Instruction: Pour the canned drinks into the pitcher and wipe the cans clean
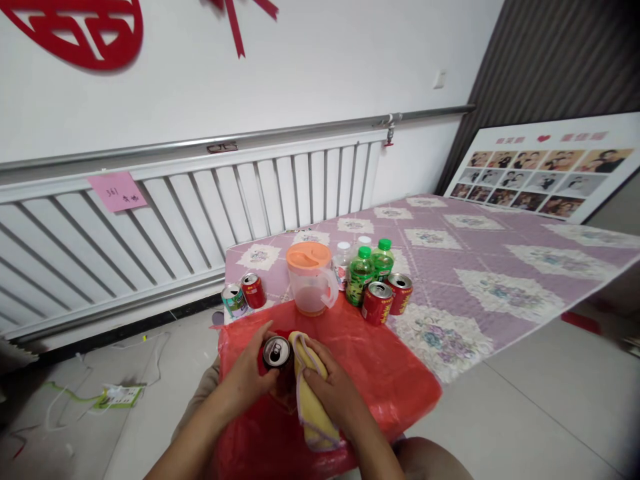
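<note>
Dark can (277, 353), its lower part murky, is gripped by the left hand (249, 375); the right hand (334, 387) clutches yellow cloth (312, 408).

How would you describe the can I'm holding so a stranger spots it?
At the near end of the floral tablecloth lies a red plastic sheet. Over it, your left hand grips an open can, beside a yellow cloth. It alone is held; the other cans flank the orange-lidded pitcher.

Cans (378, 303) were shiny metal, pitcher (310, 283) was cloudy smooth plastic, sheet (395, 373) was thin, glossy, crinkly plastic, rag (313, 407) looked like soft matt cloth, note (117, 192) was just paper.
</note>
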A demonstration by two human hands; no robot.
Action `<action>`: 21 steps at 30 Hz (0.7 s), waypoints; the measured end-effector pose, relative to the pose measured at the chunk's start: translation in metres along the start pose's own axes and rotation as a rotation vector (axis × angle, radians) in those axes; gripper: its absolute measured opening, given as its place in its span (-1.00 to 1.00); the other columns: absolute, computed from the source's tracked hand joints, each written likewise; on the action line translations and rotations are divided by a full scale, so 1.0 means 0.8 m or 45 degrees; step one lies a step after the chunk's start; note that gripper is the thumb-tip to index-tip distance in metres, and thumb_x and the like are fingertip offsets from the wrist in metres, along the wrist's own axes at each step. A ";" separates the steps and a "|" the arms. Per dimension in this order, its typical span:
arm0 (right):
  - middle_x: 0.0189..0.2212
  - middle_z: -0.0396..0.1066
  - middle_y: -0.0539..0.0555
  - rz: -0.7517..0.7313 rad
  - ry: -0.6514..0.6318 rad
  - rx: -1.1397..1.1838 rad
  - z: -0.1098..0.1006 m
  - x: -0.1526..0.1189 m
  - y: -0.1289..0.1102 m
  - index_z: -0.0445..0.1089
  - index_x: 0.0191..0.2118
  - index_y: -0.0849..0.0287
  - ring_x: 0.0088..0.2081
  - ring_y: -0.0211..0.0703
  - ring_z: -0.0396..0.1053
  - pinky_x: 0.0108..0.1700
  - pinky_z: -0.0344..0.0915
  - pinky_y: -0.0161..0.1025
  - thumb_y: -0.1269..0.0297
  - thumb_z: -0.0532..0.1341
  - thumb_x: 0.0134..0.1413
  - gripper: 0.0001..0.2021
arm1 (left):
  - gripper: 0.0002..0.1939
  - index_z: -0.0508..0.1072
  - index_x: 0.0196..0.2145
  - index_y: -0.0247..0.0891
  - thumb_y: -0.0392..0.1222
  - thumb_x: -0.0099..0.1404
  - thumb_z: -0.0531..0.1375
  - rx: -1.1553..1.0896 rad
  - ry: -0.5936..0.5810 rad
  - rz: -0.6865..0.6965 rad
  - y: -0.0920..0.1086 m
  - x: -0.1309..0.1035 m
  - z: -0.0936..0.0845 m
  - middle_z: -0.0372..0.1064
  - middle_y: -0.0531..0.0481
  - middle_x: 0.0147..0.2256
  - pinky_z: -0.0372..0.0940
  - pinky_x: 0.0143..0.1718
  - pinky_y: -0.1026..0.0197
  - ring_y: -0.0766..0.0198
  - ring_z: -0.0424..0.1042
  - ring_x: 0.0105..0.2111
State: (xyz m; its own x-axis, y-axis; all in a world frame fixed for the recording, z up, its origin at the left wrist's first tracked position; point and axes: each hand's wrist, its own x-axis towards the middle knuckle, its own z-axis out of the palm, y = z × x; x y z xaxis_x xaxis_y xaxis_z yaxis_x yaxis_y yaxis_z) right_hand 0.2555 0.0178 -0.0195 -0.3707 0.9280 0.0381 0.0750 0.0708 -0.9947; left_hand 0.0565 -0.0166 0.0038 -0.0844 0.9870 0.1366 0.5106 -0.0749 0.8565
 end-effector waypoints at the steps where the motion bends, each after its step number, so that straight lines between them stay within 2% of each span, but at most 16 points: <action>1: 0.22 0.29 0.10 0.004 0.004 0.010 0.000 0.000 0.001 0.33 0.18 0.06 0.22 -0.02 0.25 0.29 0.11 -0.01 0.36 0.19 0.02 -0.46 | -0.15 0.11 0.27 -0.20 -0.40 -0.02 0.17 -0.030 -0.036 -0.004 -0.001 0.000 -0.001 0.37 -0.13 0.07 0.23 0.18 -0.09 0.05 0.38 0.09; 4: 0.21 0.30 0.08 0.004 0.011 0.015 -0.001 0.000 0.003 0.34 0.17 0.03 0.22 -0.03 0.25 0.29 0.10 -0.01 0.36 0.19 0.02 -0.47 | -0.12 0.05 0.30 -0.19 -0.41 0.00 0.14 -0.076 -0.100 -0.031 -0.006 -0.001 -0.002 0.27 -0.16 0.18 0.14 0.25 -0.05 0.08 0.28 0.19; 6: 0.21 0.30 0.07 -0.002 0.008 0.010 0.000 0.000 0.004 0.34 0.17 0.03 0.22 -0.04 0.25 0.29 0.10 -0.01 0.37 0.18 0.02 -0.47 | -0.13 0.06 0.29 -0.19 -0.37 0.00 0.19 -0.050 -0.080 -0.063 -0.009 -0.002 0.001 0.21 -0.19 0.22 0.11 0.27 -0.09 0.04 0.24 0.22; 10: 0.21 0.30 0.06 -0.012 0.003 0.021 0.001 0.000 0.003 0.34 0.17 0.02 0.22 -0.06 0.24 0.29 0.10 -0.02 0.38 0.18 0.02 -0.47 | -0.11 0.18 0.21 -0.30 -0.22 -0.11 0.34 0.038 0.143 -0.137 -0.014 -0.004 0.013 0.30 -0.26 0.09 0.22 0.16 -0.19 -0.11 0.34 0.10; 13: 0.25 0.25 0.06 -0.058 0.010 0.018 0.001 -0.002 0.002 0.35 0.17 0.02 0.26 -0.06 0.18 0.31 0.05 -0.02 0.38 0.19 0.01 -0.47 | -0.15 0.21 0.16 -0.32 -0.17 -0.11 0.35 0.053 0.265 -0.142 -0.017 -0.006 0.021 0.33 -0.22 0.01 0.26 0.10 -0.19 -0.08 0.39 0.01; 16: 0.25 0.24 0.05 -0.070 0.004 -0.003 0.000 -0.002 0.000 0.34 0.17 0.02 0.28 -0.07 0.15 0.32 0.03 -0.03 0.39 0.19 0.01 -0.46 | -0.20 0.18 0.17 -0.27 -0.19 -0.05 0.29 0.003 0.237 -0.139 -0.017 -0.007 0.023 0.35 -0.16 -0.01 0.28 0.09 -0.13 0.00 0.41 -0.02; 21: 0.22 0.28 0.12 0.031 -0.038 -0.057 0.000 0.000 0.001 0.32 0.20 0.10 0.23 -0.05 0.22 0.30 0.07 -0.03 0.37 0.16 0.04 -0.46 | -0.21 0.12 0.22 -0.25 -0.30 0.00 0.21 -0.081 0.104 -0.057 -0.013 -0.007 0.018 0.38 -0.14 0.01 0.28 0.13 -0.07 0.06 0.41 0.02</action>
State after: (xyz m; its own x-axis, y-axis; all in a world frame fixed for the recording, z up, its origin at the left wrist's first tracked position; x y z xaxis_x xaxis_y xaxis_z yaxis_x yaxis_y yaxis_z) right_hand 0.2559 0.0181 -0.0200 -0.3954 0.9185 0.0105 0.1252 0.0652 -0.9900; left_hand 0.0641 -0.0189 -0.0133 -0.1768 0.9748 0.1358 0.4496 -0.0427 0.8922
